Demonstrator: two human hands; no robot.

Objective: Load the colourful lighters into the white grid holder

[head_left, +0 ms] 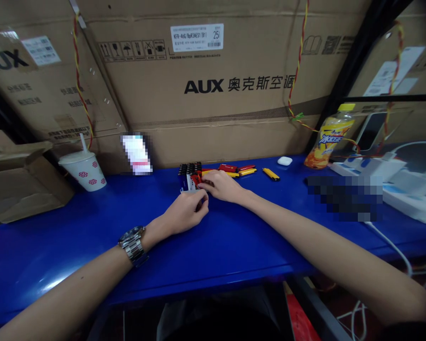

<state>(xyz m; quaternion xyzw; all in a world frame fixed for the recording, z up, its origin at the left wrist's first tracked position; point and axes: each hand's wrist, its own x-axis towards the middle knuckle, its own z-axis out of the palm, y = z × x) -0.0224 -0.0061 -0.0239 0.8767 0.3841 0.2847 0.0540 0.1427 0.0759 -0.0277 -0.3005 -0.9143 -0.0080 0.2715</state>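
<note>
Many small lighters, seen from the head camera, stand upright in a tight bundle on a blue table, their black tops level. The left hand is at the near side of the bundle, its fingers curled and the thumb drawn up to the forefinger; whether anything is pinched between them cannot be told. A metal watch circles the left wrist. The right hand comes in from the other side, palm down, with bent fingers reaching the bundle beside a red lighter; the fingertips are partly hidden, so whether they grip it cannot be told. The two hands are close together, the left nearer the table's front edge.

Just beyond the right hand, loose red and yellow lighters lie flat in a small heap, and one yellow lighter lies apart to the right. Farther right are a small white case, a drink bottle with a yellow cap, a dark blurred object and a white power strip. On the left stand a paper cup with a straw and a bright, blurred screen. A large cardboard box rises behind the table.
</note>
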